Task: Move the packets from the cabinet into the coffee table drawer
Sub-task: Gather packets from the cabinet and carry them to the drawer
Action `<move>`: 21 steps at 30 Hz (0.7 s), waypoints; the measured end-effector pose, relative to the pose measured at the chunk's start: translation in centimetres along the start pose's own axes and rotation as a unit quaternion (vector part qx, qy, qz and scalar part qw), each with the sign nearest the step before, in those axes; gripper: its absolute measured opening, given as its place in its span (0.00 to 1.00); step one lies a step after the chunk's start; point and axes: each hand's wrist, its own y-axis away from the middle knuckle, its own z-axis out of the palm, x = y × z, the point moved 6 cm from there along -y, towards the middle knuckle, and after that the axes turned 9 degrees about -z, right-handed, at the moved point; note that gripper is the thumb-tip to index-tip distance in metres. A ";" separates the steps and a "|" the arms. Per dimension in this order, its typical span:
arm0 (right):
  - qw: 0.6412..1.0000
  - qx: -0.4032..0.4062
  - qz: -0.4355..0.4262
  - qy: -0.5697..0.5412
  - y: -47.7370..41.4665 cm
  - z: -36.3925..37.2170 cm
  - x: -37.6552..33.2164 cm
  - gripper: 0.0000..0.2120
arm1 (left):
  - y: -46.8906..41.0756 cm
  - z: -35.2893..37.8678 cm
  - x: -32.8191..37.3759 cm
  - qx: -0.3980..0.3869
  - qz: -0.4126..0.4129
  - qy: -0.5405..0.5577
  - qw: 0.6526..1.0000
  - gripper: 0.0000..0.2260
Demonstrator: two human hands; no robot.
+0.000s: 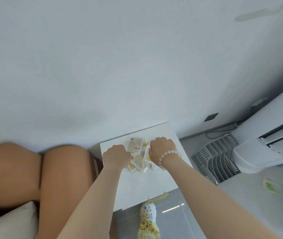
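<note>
Seen from the head view, a heap of pale packets (135,147) lies on the white top of the cabinet (156,183), toward its far end by the wall (102,66). The left hand (117,154) is at the heap's left side, fingers curled down into it, its grip clenched on the packets. The right hand (162,149), with a bead bracelet (169,154) at the wrist, clasps the heap's right side likewise. Brown sofa cushions (63,171) sit left of the cabinet. A grey slatted rack (218,157) and a white air conditioner (264,135) stand to its right.

Your forearms (197,183) are bare; pale bead bracelet (167,156) at your right hand (161,147); yellow duck-print trouser leg (148,228).
</note>
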 end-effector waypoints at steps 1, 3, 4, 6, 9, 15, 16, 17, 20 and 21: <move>1.000 0.006 0.013 -0.006 -1.1 -0.1 0.8 0.15 | -1.5 -0.2 0.1 -0.006 -0.004 -0.002 1.000 0.07; 0.999 -0.002 0.039 -0.014 -2.5 0.0 2.7 0.15 | -3.8 -0.2 0.5 -0.011 -0.005 -0.004 1.000 0.07; 0.998 -0.016 0.053 -0.015 -2.9 0.6 3.7 0.15 | -4.7 0.2 0.9 -0.012 0.001 -0.005 1.000 0.07; 0.996 -0.049 0.078 -0.013 -2.9 2.3 5.6 0.15 | -5.5 2.1 1.7 -0.022 0.016 -0.015 1.000 0.04; 0.988 -0.098 0.115 -0.020 -2.9 6.0 8.1 0.16 | -6.1 7.4 2.3 -0.073 0.023 -0.040 0.996 0.14; 0.977 -0.175 0.123 0.002 -6.6 14.1 10.9 0.20 | -10.0 13.8 3.5 -0.054 0.065 -0.069 0.994 0.26; 0.976 -0.182 0.119 0.007 -7.4 15.2 11.1 0.22 | -10.7 14.7 3.4 -0.051 0.063 -0.065 0.995 0.29; 0.976 -0.185 0.115 0.012 -8.2 16.2 11.3 0.24 | -11.6 15.6 3.2 -0.049 0.058 -0.060 0.995 0.32; 0.978 -0.173 0.112 0.011 -11.2 18.2 12.0 0.34 | -14.0 17.8 3.1 -0.046 0.048 -0.080 0.995 0.44; 0.978 -0.172 0.119 0.001 -12.2 18.7 12.4 0.39 | -14.7 18.2 3.6 -0.041 0.056 -0.090 0.993 0.48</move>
